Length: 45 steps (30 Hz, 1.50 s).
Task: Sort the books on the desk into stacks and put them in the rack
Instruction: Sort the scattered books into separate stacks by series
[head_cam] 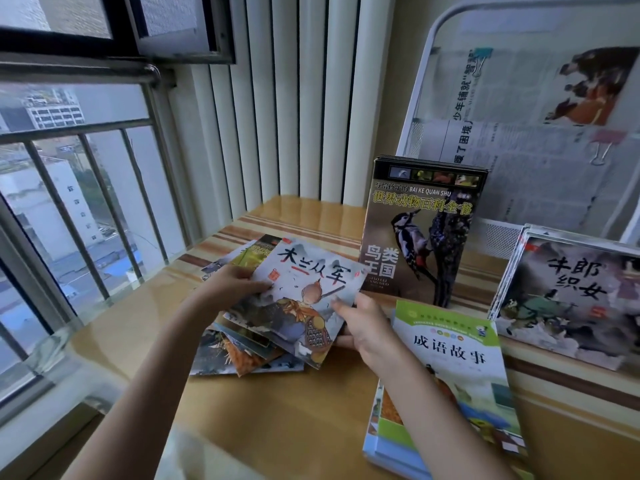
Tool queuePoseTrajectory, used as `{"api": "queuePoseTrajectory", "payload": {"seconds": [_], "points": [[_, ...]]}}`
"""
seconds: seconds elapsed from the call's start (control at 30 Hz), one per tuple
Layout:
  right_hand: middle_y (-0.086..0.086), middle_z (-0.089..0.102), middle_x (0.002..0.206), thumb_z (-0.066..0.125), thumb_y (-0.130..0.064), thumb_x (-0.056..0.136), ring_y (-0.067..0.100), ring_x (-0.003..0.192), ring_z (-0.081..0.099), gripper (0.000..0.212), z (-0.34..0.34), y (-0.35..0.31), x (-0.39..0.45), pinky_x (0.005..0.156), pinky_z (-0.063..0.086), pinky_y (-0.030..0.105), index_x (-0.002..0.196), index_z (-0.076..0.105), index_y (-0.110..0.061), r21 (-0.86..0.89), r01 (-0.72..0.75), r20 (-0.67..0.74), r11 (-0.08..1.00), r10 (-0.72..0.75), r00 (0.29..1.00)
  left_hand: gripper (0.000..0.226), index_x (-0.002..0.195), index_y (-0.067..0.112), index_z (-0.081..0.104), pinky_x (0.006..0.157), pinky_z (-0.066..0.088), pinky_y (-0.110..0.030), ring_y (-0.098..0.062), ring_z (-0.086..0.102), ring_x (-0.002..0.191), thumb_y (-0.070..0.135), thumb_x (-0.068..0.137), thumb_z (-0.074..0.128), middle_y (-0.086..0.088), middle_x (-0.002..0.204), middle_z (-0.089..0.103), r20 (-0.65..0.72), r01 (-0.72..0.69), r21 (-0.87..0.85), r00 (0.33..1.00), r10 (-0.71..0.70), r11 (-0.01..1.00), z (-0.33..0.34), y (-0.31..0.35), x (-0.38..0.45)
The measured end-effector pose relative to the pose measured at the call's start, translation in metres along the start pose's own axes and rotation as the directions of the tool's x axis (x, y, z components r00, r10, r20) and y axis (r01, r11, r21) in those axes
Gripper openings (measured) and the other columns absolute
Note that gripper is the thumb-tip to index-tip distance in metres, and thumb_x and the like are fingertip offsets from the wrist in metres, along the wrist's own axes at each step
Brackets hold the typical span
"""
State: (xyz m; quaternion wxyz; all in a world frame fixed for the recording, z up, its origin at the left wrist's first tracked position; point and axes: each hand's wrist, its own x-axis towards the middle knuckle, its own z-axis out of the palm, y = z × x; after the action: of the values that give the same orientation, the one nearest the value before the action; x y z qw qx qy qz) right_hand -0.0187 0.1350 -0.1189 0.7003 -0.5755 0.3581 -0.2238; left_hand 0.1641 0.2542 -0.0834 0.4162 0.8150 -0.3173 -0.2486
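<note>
Atop the loose pile on the counter, both hands pinched the warrior picture book: left fingers at its top corner, right fingers at its side. Tilted, it risked slipping and scattering the slick covers beneath.

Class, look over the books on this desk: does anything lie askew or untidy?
Yes. The pile of thin picture books by the window is fanned out crookedly, covers pointing different ways. Both hands grip its top book, which sits tilted. The green-covered stack and the upright bird book look neat.
</note>
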Motion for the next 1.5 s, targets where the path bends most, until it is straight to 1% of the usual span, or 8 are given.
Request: {"api": "queuePoseTrajectory", "payload": {"seconds": [0.17,0.53,0.77,0.87,1.03,1.2,1.37,1.5], "points": [[0.003,0.070,0.096,0.055,-0.016,0.094,0.016,0.083,0.067,0.005,-0.021,-0.019,-0.008,0.056,0.053,0.028,0.095,0.059,-0.018,-0.010,0.168,0.027,0.986,-0.168,0.985,0.035,0.115,0.015,0.066,0.088,0.055,-0.045,-0.028,0.069,0.096,0.029,0.083,0.070,-0.007,0.105,0.072,0.090,-0.137,-0.300,0.981,0.171,0.944,0.002,0.006,-0.015],[0.000,0.063,0.097,0.055,-0.003,0.091,0.014,0.091,0.059,0.016,-0.101,-0.026,-0.025,0.073,0.046,0.025,0.098,0.054,-0.017,-0.076,0.255,-0.251,0.964,-0.266,0.931,0.033,0.095,0.032,0.067,0.058,0.054,-0.017,-0.010,0.072,0.075,0.001,0.086,0.062,0.010,0.087,0.075,-0.017,-0.353,-0.423,0.924,0.382,0.835,0.074,0.048,-0.038],[0.000,0.057,0.105,0.052,-0.009,0.093,0.016,0.098,0.054,0.019,-0.138,-0.025,-0.060,0.080,0.045,0.028,0.109,0.047,-0.018,-0.108,0.369,-0.360,0.923,-0.382,0.851,0.035,0.121,0.027,0.048,0.070,0.057,-0.025,-0.011,0.069,0.096,0.006,0.094,0.053,0.004,0.110,0.068,0.045,-0.392,-0.550,0.868,0.494,0.738,0.141,0.076,-0.065],[0.002,0.052,0.132,0.051,-0.016,0.096,0.017,0.122,0.049,0.047,-0.149,-0.028,-0.072,0.102,0.041,0.034,0.140,0.035,-0.021,-0.135,0.438,-0.377,0.889,-0.455,0.807,0.026,0.118,0.022,0.044,0.079,0.056,-0.030,-0.010,0.064,0.100,0.009,0.096,0.049,0.002,0.112,0.062,-0.052,-0.494,-0.411,0.852,0.521,0.766,0.162,0.083,-0.071],[-0.006,0.054,0.115,0.054,-0.016,0.094,0.017,0.115,0.051,0.036,-0.160,-0.010,-0.082,0.072,0.039,0.007,0.127,0.039,-0.018,-0.447,0.317,-0.361,0.836,-0.493,0.791,0.017,0.104,0.017,0.040,0.074,0.050,-0.017,-0.015,0.056,0.101,0.012,0.093,0.052,0.007,0.102,0.055,-0.036,-0.423,-0.194,0.905,0.424,0.885,0.197,0.073,-0.073],[0.016,0.054,0.118,0.054,-0.011,0.093,0.033,0.112,0.054,0.044,-0.175,-0.009,-0.082,0.075,0.043,0.028,0.132,0.036,-0.002,-0.618,0.219,-0.547,0.755,-0.613,0.571,0.022,0.102,0.014,0.037,0.056,0.038,-0.013,-0.021,0.053,0.097,0.001,0.089,0.048,-0.002,0.105,0.054,-0.044,-0.498,-0.096,0.867,0.496,0.862,0.221,0.102,-0.072],[0.014,0.038,0.146,0.055,-0.005,0.092,0.027,0.132,0.039,0.064,-0.231,-0.016,-0.080,0.100,0.035,0.027,0.147,0.022,-0.009,-0.624,0.245,-0.676,0.742,-0.670,0.308,0.061,0.145,0.003,0.018,0.084,0.041,-0.025,-0.030,0.050,0.121,-0.001,0.090,0.044,-0.014,0.135,0.049,0.121,-0.557,-0.077,0.818,0.563,0.827,0.279,0.162,-0.056],[0.016,0.028,0.152,0.054,-0.005,0.092,0.031,0.137,0.032,0.070,-0.269,0.008,-0.063,0.105,0.037,0.039,0.150,0.015,-0.011,-0.652,0.094,-0.698,0.752,-0.644,0.313,0.082,0.144,-0.003,-0.020,0.117,0.012,-0.040,-0.036,-0.001,0.145,-0.001,0.093,0.044,-0.024,0.157,-0.003,0.287,-0.433,-0.008,0.862,0.417,0.901,0.332,0.172,-0.045]]}}
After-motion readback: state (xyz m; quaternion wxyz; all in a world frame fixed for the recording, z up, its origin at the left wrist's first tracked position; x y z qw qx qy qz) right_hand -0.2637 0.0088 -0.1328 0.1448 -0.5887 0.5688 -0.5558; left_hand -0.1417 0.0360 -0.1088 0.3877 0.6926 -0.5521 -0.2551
